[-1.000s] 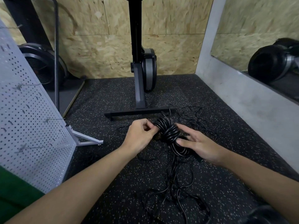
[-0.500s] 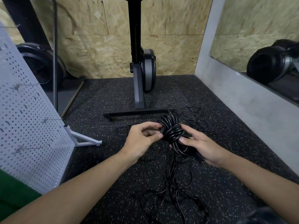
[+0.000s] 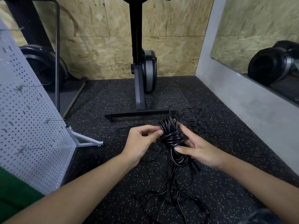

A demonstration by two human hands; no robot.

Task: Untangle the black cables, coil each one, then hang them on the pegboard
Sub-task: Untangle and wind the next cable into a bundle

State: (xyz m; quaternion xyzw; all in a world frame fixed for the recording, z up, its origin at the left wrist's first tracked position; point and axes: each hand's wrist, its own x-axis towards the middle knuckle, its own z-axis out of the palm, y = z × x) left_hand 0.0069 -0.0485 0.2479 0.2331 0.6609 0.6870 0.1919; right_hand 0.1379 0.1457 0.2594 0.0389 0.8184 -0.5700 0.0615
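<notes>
A thick black coiled cable (image 3: 172, 136) is held upright above the floor in the middle of the head view, with a few turns wrapped crosswise around its waist. My right hand (image 3: 199, 149) grips the coil from the right, thumb across its front. My left hand (image 3: 140, 143) pinches the coil's left side at the wrapped waist. Thin black loose cables (image 3: 181, 196) trail down from the coil in a tangle on the floor, and more thin cable (image 3: 194, 117) lies behind it. The white pegboard (image 3: 27, 126) leans at the left, with several wire hooks.
An exercise machine stands behind the coil; its black base bar (image 3: 139, 113) lies across the speckled rubber floor. A fan-wheel machine (image 3: 42, 67) sits at the back left. A grey wall with a mirror (image 3: 258, 46) runs along the right. The pegboard's foot (image 3: 84, 139) juts out.
My left hand has opened slightly and shifted its pinch on the coil's waist. My right hand has slid lower down the coil. The coil stays in about the same place.
</notes>
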